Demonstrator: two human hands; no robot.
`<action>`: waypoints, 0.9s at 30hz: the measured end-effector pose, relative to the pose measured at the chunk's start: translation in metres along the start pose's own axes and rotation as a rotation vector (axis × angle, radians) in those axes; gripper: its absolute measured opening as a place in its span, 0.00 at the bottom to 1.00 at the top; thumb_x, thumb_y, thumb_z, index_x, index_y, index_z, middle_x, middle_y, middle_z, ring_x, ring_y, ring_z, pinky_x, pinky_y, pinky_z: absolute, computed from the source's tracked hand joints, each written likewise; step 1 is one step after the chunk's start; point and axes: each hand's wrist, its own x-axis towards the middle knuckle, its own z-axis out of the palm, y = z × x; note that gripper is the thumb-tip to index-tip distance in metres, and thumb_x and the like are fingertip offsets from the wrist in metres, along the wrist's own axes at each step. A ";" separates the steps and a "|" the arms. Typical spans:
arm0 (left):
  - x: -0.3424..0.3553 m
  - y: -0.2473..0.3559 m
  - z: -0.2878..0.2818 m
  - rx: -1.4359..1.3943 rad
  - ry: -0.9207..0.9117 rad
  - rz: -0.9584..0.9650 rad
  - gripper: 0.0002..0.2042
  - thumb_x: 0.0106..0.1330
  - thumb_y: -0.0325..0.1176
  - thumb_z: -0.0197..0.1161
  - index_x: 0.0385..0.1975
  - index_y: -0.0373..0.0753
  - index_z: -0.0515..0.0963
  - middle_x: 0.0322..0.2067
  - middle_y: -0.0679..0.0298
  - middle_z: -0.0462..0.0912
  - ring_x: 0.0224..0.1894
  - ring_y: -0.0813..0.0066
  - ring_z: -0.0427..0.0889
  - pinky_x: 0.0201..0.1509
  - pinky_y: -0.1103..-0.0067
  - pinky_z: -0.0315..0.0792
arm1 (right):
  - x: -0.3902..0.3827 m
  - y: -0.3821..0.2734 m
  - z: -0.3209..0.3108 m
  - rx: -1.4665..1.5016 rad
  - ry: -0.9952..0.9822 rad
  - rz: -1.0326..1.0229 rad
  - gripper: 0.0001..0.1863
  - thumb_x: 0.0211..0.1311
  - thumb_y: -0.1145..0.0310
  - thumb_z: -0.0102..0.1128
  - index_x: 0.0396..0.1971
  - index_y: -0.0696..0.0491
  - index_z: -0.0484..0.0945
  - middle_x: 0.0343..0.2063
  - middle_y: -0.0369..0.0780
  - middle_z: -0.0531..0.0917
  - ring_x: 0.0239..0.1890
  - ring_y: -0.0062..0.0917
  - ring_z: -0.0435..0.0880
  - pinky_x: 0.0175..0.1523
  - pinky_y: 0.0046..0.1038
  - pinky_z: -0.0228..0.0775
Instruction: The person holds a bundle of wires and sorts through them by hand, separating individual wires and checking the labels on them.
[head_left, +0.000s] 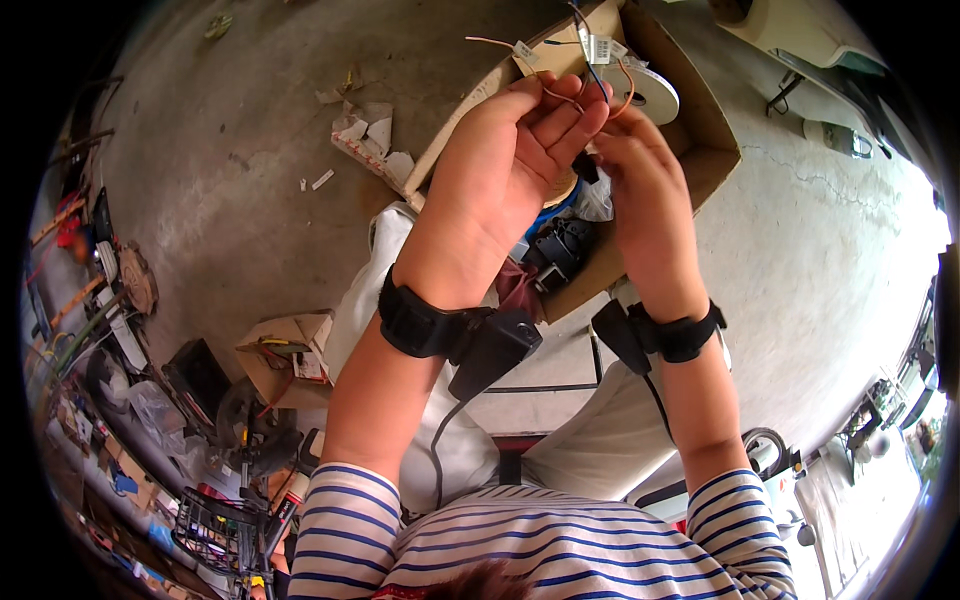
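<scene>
My left hand (515, 165) is turned palm up at the top centre, its fingers curled round thin orange, brown and blue wires (628, 80) with white label tags (598, 48). My right hand (648, 195) is beside it, fingers bent and closed at the same bundle, their tips partly hidden. Both hands are over an open cardboard box (708, 140). In the box lie a white round disc or spool (660, 92), black items (560, 250), a blue rim and crumpled plastic. Black straps with dark devices (495, 345) are on both wrists.
Torn scraps (372, 140) lie left of the box on the concrete floor (250, 120). A smaller carton (280, 350) is by my left leg. Clutter and a black wire basket (205, 530) fill the lower left. A white appliance-like object (790, 35) is at upper right, a wheel (765, 455) at lower right.
</scene>
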 end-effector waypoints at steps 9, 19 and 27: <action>-0.008 -0.001 0.008 0.621 -0.083 0.202 0.12 0.66 0.27 0.52 0.46 0.29 0.73 0.41 0.62 0.79 0.43 0.76 0.78 0.48 0.84 0.72 | 0.000 -0.002 -0.006 -0.322 -0.083 -0.114 0.11 0.66 0.69 0.51 0.40 0.62 0.76 0.30 0.35 0.81 0.33 0.14 0.78 0.38 0.16 0.68; 0.002 0.001 0.030 1.154 -0.080 0.420 0.08 0.62 0.30 0.58 0.33 0.32 0.78 0.27 0.62 0.79 0.28 0.73 0.77 0.31 0.81 0.70 | 0.010 -0.019 -0.022 -0.122 -0.104 -0.165 0.12 0.66 0.71 0.51 0.45 0.61 0.74 0.32 0.35 0.80 0.35 0.14 0.77 0.41 0.15 0.68; 0.012 -0.015 0.025 0.768 -0.027 0.345 0.12 0.66 0.32 0.57 0.37 0.28 0.78 0.26 0.68 0.80 0.27 0.87 0.74 0.28 0.87 0.68 | 0.009 -0.024 -0.021 -0.075 -0.054 -0.113 0.09 0.62 0.76 0.55 0.42 0.60 0.73 0.37 0.36 0.79 0.38 0.16 0.78 0.45 0.18 0.70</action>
